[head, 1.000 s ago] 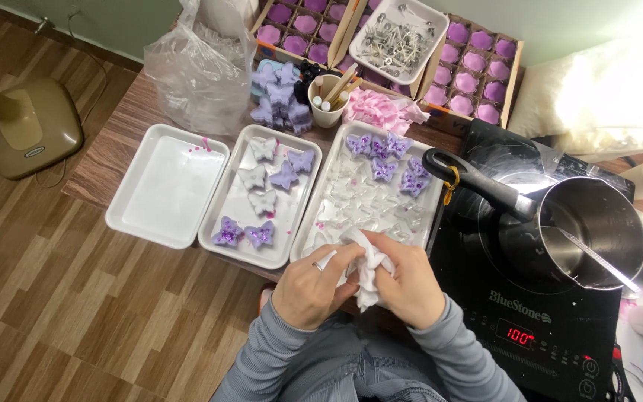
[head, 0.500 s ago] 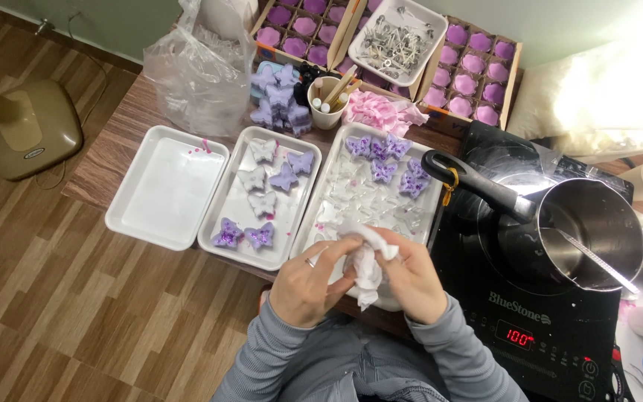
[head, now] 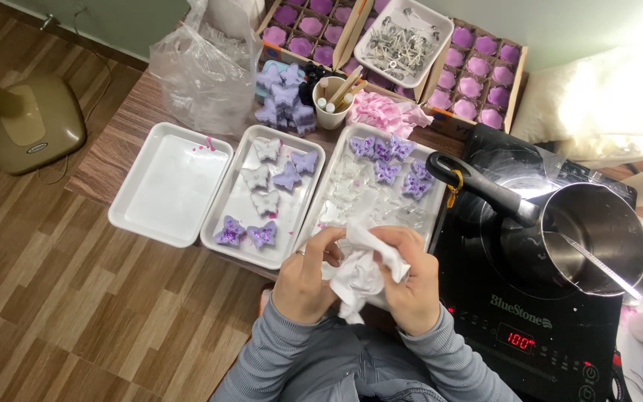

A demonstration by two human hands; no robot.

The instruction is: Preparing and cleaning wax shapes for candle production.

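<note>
A crumpled white tissue [head: 357,277] is held between both hands at the table's near edge. My left hand [head: 305,279], with a ring on one finger, grips its left side. My right hand [head: 413,278] closes on its right side, fingers curled over the top. Both hands hover over the near end of a white tray [head: 314,216] holding clear butterfly moulds and several purple glittered butterflies [head: 390,158] at its far end. Whatever may be inside the tissue is hidden.
A middle tray [head: 221,229] holds grey and purple butterflies; an empty white tray [head: 162,182] lies left. To the right a steel pot [head: 593,234] with black handle sits on an induction cooker [head: 530,327]. Behind stand a cup of sticks [head: 331,100], plastic bag [head: 202,71], boxes of purple shapes [head: 476,74].
Both hands have kept working the tissue; it has spread wider between them and my right fingers have shifted over its top. The view has dropped slightly.
</note>
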